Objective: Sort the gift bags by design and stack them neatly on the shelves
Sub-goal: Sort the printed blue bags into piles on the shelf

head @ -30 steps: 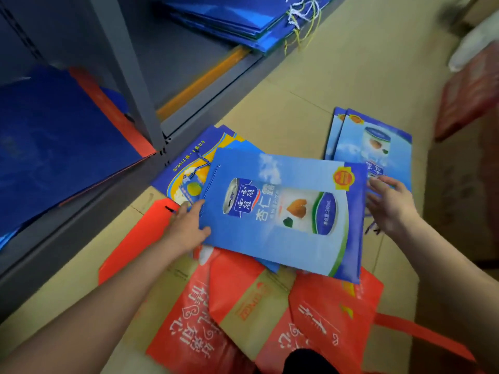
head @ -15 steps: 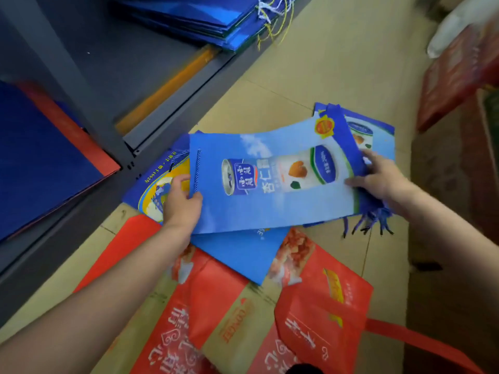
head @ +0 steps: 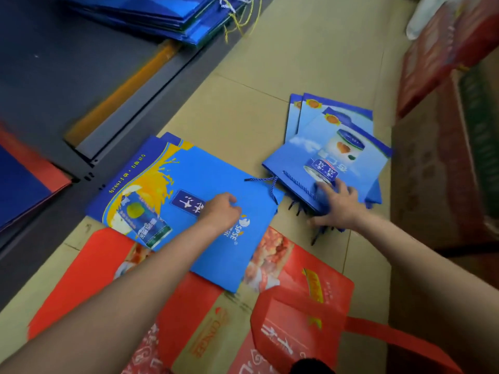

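The pale blue gift bag with the can picture lies flat on the floor, on top of a small pile of bags of the same design, its rope handles toward the person. The right hand rests on its near edge, beside the printed can; the fingers curl down over the bag's rim and handle cords, gripping it there, though motion blur hides exactly how tightly.

Just left of that pile, apart from it by a narrow strip of floor, lies a larger bright blue bag with a yellow splash and a can print, stacked on others like it. The left hand rests on the middle of this bag, its fingers bent loosely and pressing down on the surface, holding nothing.

Nearer the person, red gift bags spread across the floor, partly under the bright blue bag; one has a red strap trailing right.

At upper left a grey metal shelf carries a stack of dark blue bags with yellow cords; another blue and red stack sits at the left edge. Cardboard boxes line the right side.
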### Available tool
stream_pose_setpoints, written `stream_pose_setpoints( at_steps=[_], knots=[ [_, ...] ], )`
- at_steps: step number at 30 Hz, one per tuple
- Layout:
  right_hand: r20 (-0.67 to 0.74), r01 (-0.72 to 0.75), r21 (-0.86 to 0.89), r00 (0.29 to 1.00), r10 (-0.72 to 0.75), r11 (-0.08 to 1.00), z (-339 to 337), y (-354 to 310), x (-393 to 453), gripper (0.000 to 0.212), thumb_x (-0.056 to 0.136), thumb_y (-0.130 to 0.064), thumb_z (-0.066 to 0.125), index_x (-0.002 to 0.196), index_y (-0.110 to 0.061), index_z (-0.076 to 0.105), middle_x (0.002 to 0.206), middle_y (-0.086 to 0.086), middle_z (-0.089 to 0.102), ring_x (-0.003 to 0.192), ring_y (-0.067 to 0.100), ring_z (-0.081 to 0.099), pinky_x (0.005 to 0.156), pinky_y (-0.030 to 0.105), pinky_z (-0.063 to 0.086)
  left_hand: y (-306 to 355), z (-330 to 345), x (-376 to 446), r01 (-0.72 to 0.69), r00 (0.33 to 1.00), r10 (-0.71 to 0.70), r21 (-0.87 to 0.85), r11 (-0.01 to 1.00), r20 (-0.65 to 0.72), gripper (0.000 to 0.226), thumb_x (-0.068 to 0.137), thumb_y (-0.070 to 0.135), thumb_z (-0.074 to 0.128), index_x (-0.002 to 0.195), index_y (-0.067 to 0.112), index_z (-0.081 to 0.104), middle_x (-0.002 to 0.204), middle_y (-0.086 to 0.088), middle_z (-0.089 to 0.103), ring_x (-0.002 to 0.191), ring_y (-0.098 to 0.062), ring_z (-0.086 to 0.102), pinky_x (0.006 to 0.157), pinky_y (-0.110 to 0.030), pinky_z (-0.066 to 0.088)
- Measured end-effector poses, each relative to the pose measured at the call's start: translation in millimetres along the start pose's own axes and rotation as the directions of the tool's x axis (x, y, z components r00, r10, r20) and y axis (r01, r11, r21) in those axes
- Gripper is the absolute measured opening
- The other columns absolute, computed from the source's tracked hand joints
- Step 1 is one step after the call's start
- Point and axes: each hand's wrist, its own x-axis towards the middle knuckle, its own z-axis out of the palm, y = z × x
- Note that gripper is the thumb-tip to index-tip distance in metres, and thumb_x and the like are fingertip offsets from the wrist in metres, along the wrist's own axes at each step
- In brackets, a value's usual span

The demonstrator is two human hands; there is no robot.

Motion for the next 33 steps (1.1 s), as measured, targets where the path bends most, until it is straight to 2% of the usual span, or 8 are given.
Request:
stream_pose_setpoints(
  at_steps=[3, 7, 10, 12, 15, 20, 25, 33],
  knots=[
    [-0.128, 0.043, -0.276, 0.988, -0.081, 0.96, 4.2, -7.0, -1.2, 0.077, 0.082, -0.022, 0.065, 0.143, -0.023, 0.019, 0.148, 0.011, 0.018, 0.13, 0.036, 0.027, 0.098, 0.048, 0.036, -0.9, -0.3, 3.1, -0.024, 0.999, 0.026, 0.086, 0.996, -0.022, 0.037, 0.092, 0.013, 0.048, 0.129, 0.009, 0.05, 0.128, -0.012, 0.056, 0.119, -0.028, 0.051, 0.097, -0.031, 0.039],
    [-0.311, 0.112, -0.322, 0.925, -0.217, 0.94, -19.4, -9.2, -2.1, 0.051, 0.079, 0.006, 0.048, 0.126, -0.012, 0.041, 0.121, 0.014, 0.055, 0.105, 0.035, 0.055, 0.072, 0.037, 0.044, 8.1, 8.1, 5.5, -0.117, 0.99, 0.133, 0.278, 0.954, -0.041, 0.043, 0.092, 0.016, 0.046, 0.135, 0.014, 0.043, 0.134, -0.013, 0.045, 0.124, -0.033, 0.041, 0.101, -0.035, 0.035],
    [-0.374, 0.192, -0.34, 0.871, -0.32, 0.921, -42.0, 1.7, 2.7, 0.057, 0.076, 0.012, 0.044, 0.129, -0.012, 0.045, 0.125, 0.014, 0.054, 0.108, 0.037, 0.054, 0.08, 0.042, 0.049, 12.9, 8.8, 8.5, -0.126, 0.984, 0.157, 0.287, 0.95, -0.087, 0.044, 0.093, 0.016, 0.045, 0.136, 0.016, 0.041, 0.138, -0.011, 0.039, 0.126, -0.032, 0.036, 0.101, -0.038, 0.034],
    [-0.277, 0.204, -0.329, 0.913, -0.3, 0.922, -44.1, 10.0, 6.3, 0.061, 0.078, 0.012, 0.043, 0.133, -0.013, 0.043, 0.13, 0.013, 0.051, 0.114, 0.036, 0.05, 0.086, 0.043, 0.047, 12.6, 6.9, 7.3, -0.129, 0.98, 0.171, 0.323, 0.938, -0.103, 0.044, 0.093, 0.017, 0.045, 0.137, 0.017, 0.04, 0.14, -0.009, 0.037, 0.126, -0.032, 0.035, 0.102, -0.039, 0.034],
    [-0.117, 0.225, -0.22, 0.96, -0.255, 0.949, -25.3, 5.8, 9.0, 0.061, 0.085, 0.001, 0.048, 0.141, -0.02, 0.035, 0.138, 0.011, 0.044, 0.124, 0.033, 0.04, 0.098, 0.043, 0.041, 4.2, -1.9, -0.4, -0.137, 0.975, 0.192, 0.381, 0.914, -0.11, 0.046, 0.092, 0.017, 0.045, 0.138, 0.018, 0.038, 0.141, -0.007, 0.035, 0.126, -0.031, 0.036, 0.1, -0.039, 0.034],
    [-0.153, 0.331, 0.295, 0.942, -0.298, 0.896, -28.6, -60.9, -7.1, 0.058, 0.087, -0.021, 0.064, 0.139, -0.015, 0.038, 0.136, 0.014, 0.046, 0.123, 0.028, 0.046, 0.1, 0.032, 0.035, -28.8, -37.6, -21.2, -0.125, 0.956, 0.217, 0.395, 0.91, -0.198, 0.048, 0.091, 0.017, 0.047, 0.138, 0.019, 0.038, 0.141, -0.006, 0.035, 0.128, -0.029, 0.035, 0.102, -0.038, 0.031],
    [-0.101, 0.346, 0.629, 0.925, -0.367, 0.696, -35.8, -155.9, -39.9, 0.037, 0.091, -0.016, 0.058, 0.127, -0.015, 0.051, 0.118, 0.017, 0.056, 0.095, 0.017, 0.05, 0.077, 0.028, 0.042, -106.4, -95.3, -76.9, -0.002, 0.939, 0.165, 0.474, 0.881, -0.302, 0.049, 0.09, 0.019, 0.047, 0.139, 0.02, 0.037, 0.14, -0.005, 0.038, 0.128, -0.028, 0.037, 0.102, -0.04, 0.032],
    [0.058, 0.502, 0.647, 0.718, -0.694, 0.574, 41.6, -350.3, -140.4, 0.027, 0.09, -0.014, 0.057, 0.117, -0.015, 0.053, 0.091, 0.009, 0.05, 0.073, 0.012, 0.048, 0.064, 0.023, 0.041, -266.7, -185.4, -238.1, 0.253, 0.741, 0.298, 0.662, 0.706, -0.602, 0.045, 0.059, 0.014, 0.062, 0.103, 0.009, 0.065, 0.116, -0.014, 0.061, 0.1, -0.035, 0.06, 0.08, -0.044, 0.049]
  ],
)
